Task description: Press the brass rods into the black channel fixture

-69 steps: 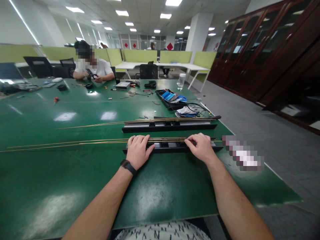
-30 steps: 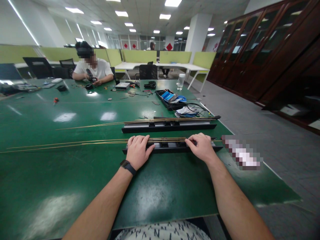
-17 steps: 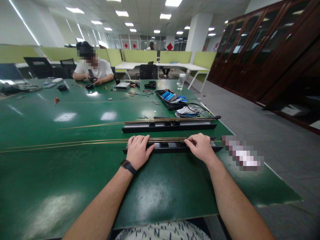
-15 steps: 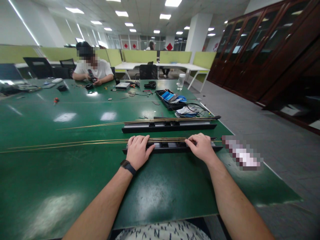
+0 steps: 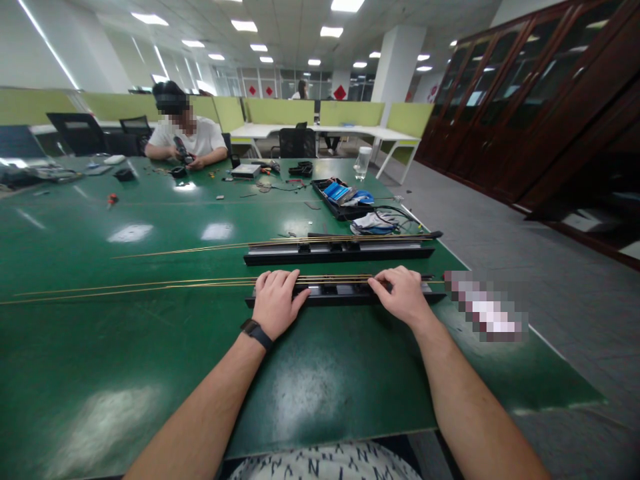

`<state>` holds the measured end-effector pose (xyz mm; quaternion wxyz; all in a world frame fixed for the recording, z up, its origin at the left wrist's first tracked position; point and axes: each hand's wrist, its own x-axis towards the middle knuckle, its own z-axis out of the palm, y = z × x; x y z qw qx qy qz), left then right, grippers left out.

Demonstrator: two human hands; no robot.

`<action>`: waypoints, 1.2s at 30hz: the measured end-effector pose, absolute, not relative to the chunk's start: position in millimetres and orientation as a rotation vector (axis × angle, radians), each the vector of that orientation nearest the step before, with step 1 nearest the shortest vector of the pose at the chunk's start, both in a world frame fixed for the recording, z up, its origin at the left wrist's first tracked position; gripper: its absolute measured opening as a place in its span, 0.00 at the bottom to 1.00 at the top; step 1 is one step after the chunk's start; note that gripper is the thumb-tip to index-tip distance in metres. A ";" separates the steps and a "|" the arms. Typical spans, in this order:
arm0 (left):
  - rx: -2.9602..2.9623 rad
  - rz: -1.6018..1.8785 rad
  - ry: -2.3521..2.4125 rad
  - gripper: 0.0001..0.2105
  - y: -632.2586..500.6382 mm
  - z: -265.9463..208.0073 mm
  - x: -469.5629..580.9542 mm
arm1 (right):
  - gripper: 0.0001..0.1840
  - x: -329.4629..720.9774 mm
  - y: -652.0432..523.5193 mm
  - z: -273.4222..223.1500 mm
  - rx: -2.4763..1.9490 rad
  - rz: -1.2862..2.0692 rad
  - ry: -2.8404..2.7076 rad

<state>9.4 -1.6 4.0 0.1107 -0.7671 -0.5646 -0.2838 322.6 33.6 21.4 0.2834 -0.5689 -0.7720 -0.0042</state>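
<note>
Across the green table lies a black channel-shaped rail (image 5: 345,301) with grey and black inner parts. Several long, thin brass-coloured rods (image 5: 200,283) run along it and stick out far to the left. My left hand (image 5: 278,301) is over the rail's left part, its fingers curled across the rods and its thumb reaching to the near side. Towards the right end, my right hand (image 5: 401,293) pinches at the rods between thumb and forefinger; the fingers hide the exact grip. A second, similar rail (image 5: 370,255) lies just beyond, with more rods (image 5: 210,249) along its far side.
A black tray (image 5: 345,213) with blue items, a pale cloth bundle (image 5: 373,222) and a clear jug (image 5: 362,163) stand at the far right. A pixelated object (image 5: 485,308) lies near the right edge. Opposite sits a person (image 5: 187,140) handling a dark device.
My right hand has shifted very slightly to the left along the rods. My left hand stays where it was.
</note>
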 end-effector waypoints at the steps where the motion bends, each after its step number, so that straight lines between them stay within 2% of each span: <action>1: -2.254 -0.832 -1.657 0.21 -1.4 3.8 9.3 | 0.18 322.3 33.5 21.4 -1.522 -0.012 -2.065; 12: -2.258 -0.820 -1.659 0.20 -1.8 4.0 9.7 | 0.19 325.9 35.1 21.2 -1.551 -0.034 -2.057; 19: -2.257 -0.828 -1.661 0.20 -1.4 4.0 9.7 | 0.16 323.8 32.6 23.0 -1.510 0.005 -2.069; 36: -2.248 -0.814 -1.648 0.20 -1.6 3.8 8.7 | 0.18 324.9 34.8 20.5 -1.543 0.000 -2.056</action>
